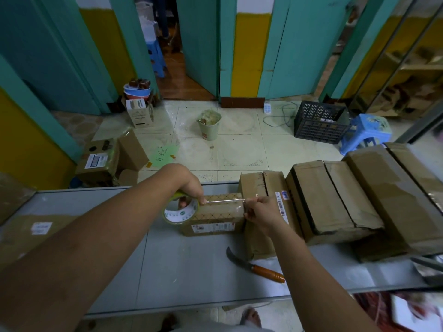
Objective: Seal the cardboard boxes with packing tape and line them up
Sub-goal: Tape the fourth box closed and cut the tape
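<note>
A curved knife (254, 265) with an orange handle is seen lying nearest on the grey table (187, 271), just in front of the row of boxes; beyond it, a small patterned cardboard box (215, 214) is being taped near the table's far edge; the roll of packing tape (180, 212) is gripped by the left hand (190, 188), fingers hooked through its core, while the free end of the tape strip (225, 200) is pinched shut between the fingertips of the right hand (262, 212) and stretched across the box top; the box is judged light and fairly stiff, best steadied by its side walls, and the tape thin, sticky and apt to fold on itself, so best held at the roll and the very end; to the right, three larger cardboard boxes (323, 200) are counted in a line, touching one another, the smallest of them against the small box; one roll and one knife are counted; on the tiled floor beyond, a bucket (209, 125), a dark crate (320, 123) and a blue stool (365, 133) are seen.
</note>
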A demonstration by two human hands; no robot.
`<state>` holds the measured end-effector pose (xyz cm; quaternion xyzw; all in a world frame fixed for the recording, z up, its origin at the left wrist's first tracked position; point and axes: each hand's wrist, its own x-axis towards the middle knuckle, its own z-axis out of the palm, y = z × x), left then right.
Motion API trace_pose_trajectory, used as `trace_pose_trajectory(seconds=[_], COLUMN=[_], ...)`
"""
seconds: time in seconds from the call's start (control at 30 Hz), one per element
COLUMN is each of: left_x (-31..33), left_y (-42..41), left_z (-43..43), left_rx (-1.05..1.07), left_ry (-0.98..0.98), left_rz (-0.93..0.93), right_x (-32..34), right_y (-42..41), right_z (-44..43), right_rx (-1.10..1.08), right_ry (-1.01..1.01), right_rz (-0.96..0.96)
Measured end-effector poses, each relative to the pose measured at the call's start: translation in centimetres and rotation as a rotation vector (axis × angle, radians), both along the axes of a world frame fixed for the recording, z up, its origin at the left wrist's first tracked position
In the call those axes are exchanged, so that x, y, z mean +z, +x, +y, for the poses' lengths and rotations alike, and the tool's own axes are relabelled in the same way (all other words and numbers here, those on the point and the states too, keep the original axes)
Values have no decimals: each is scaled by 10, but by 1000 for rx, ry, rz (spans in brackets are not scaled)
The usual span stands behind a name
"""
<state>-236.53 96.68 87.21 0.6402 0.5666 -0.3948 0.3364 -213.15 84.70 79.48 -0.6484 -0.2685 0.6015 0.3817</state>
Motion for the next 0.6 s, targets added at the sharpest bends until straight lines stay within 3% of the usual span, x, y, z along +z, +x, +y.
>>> trace_pose_trajectory(seconds=[0.2,0.37,0.6], left_x=[-1,-1,4], left_y=[4,10,13], left_z=[-1,-4,-6], left_rx=[-11,-15,-15], left_ry=[23,27,9], left_rz=[13,8,12], right_x=[-4,-4,-4], right_y=[-3,-4,-3], right_z=[-3,-6,-5], right_rx=[3,54,136], right_ry=[28,93,93], right_rz=[-161,-401,-561])
